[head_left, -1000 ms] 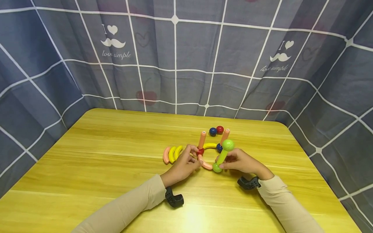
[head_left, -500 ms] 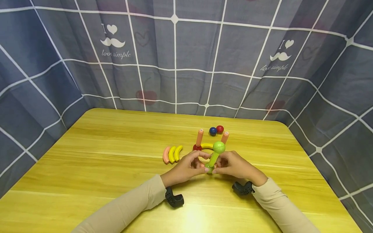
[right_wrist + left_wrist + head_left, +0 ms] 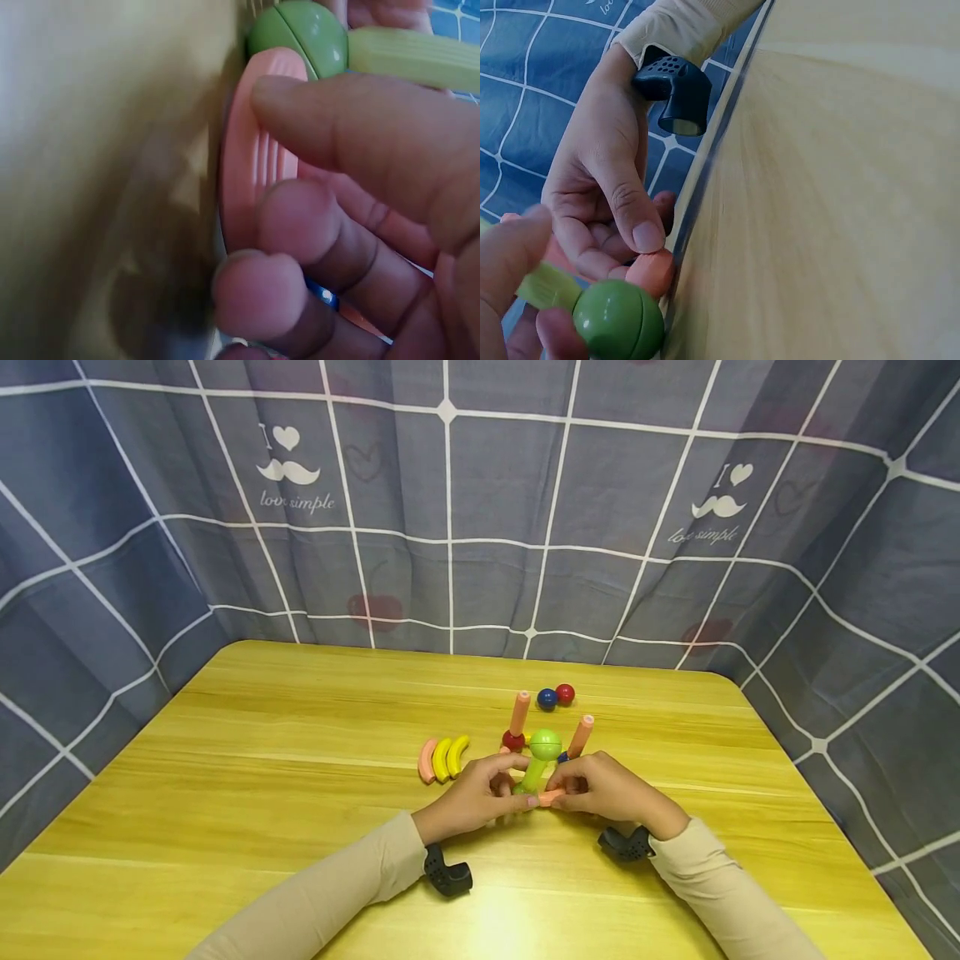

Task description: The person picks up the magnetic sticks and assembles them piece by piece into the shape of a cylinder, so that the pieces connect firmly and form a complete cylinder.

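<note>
My left hand [image 3: 480,789] grips the lower green ball [image 3: 619,319] between thumb and fingers, low over the tabletop. From that ball a light green stick [image 3: 534,772] leans upward to a second green ball [image 3: 545,744]. With thumb and fingers, my right hand [image 3: 611,789] pinches a curved salmon-coloured stick [image 3: 247,165], whose end meets the lower green ball. Behind the hands, a red ball [image 3: 513,742] carries an upright salmon stick [image 3: 520,714]. Another salmon stick [image 3: 581,735] stands on a blue ball, mostly hidden by the right hand. My fingers cover part of the ring of curved sticks.
Left of the hands lie a loose curved salmon stick [image 3: 427,760] and two yellow curved sticks [image 3: 450,757]. A loose blue ball [image 3: 547,698] and red ball [image 3: 565,694] touch each other farther back. A checked curtain [image 3: 487,577] borders the wooden table [image 3: 300,735].
The right hand has shifted from the green ball to a curved salmon stick against it. The left hand now holds that ball. The green piece moved left; the right-hand upright stick came nearer.
</note>
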{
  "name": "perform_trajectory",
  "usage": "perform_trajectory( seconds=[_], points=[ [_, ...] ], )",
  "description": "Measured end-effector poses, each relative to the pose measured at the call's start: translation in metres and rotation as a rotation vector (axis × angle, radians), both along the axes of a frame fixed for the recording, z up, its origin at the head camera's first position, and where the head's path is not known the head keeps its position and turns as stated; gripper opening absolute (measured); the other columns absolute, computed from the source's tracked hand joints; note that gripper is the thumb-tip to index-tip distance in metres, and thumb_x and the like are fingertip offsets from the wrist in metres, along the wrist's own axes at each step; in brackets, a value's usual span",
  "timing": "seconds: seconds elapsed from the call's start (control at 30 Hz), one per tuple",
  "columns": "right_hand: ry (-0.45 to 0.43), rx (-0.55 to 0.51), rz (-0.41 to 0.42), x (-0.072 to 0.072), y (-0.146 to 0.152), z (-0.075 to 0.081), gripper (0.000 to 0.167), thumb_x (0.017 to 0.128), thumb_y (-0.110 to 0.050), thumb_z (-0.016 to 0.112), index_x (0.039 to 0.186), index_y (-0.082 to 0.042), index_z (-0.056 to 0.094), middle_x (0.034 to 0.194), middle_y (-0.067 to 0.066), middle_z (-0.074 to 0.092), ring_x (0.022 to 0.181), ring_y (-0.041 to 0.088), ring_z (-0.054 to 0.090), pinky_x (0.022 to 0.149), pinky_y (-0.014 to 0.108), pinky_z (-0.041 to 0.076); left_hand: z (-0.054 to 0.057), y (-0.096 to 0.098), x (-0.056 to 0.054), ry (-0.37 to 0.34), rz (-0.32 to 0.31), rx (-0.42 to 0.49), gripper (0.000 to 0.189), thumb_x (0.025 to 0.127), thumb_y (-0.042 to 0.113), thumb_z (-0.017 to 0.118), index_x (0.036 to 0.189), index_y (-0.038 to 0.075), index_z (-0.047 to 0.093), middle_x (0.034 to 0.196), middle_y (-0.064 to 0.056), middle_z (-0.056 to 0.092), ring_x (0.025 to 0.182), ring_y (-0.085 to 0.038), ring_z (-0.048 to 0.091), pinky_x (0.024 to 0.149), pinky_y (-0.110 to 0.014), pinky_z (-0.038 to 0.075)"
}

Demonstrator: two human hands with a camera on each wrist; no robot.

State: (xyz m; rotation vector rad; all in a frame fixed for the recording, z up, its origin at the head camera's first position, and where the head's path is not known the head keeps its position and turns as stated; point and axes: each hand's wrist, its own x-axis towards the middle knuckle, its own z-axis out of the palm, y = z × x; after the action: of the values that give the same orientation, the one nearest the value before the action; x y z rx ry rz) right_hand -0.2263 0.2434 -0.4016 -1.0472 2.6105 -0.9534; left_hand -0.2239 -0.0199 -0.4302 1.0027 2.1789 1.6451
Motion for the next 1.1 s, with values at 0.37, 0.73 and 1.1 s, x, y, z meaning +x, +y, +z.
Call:
perform_trajectory(
  seconds=[0.37,0.73,1.1],
  points=[
    [0.047,0.036,0.019,0.006,-0.008,0.002,0.005,0.098,-0.012,0.082,0.1,-0.008,0.079,0.071,-0.014,0.059,0.062,-0.004,0.046,0.056,0.02,0.042,-0.001,0.002,0.0,0.059,0.046,0.056,0.024,0.104,0.01,0.074,0.124,-0.002,0.072,0.11,-0.012,0.071,0.073,-0.007,0.06,0.062,-0.023,0.051],
    [-0.067,-0.045,0.06,0.006,-0.001,0.014,0.015,0.101,-0.008,0.078,0.115,-0.004,0.078,0.076,-0.012,0.062,0.063,-0.002,0.05,0.057,0.022,0.046,-0.002,-0.001,0.001,-0.015,0.035,0.067,0.025,0.108,0.01,0.069,0.13,-0.001,0.069,0.103,-0.014,0.071,0.066,-0.012,0.056,0.057,-0.024,0.049],
    [-0.402,-0.741,0.385,-0.008,0.042,0.047,0.033,0.11,0.004,0.052,0.125,-0.01,0.077,0.102,-0.005,0.071,0.082,0.019,0.055,0.076,0.029,0.051,-0.003,0.0,0.0,-0.086,-0.024,0.06,0.026,0.11,0.008,0.064,0.134,-0.001,0.065,0.108,-0.016,0.07,0.061,-0.012,0.06,0.06,-0.028,0.059]
  ],
)
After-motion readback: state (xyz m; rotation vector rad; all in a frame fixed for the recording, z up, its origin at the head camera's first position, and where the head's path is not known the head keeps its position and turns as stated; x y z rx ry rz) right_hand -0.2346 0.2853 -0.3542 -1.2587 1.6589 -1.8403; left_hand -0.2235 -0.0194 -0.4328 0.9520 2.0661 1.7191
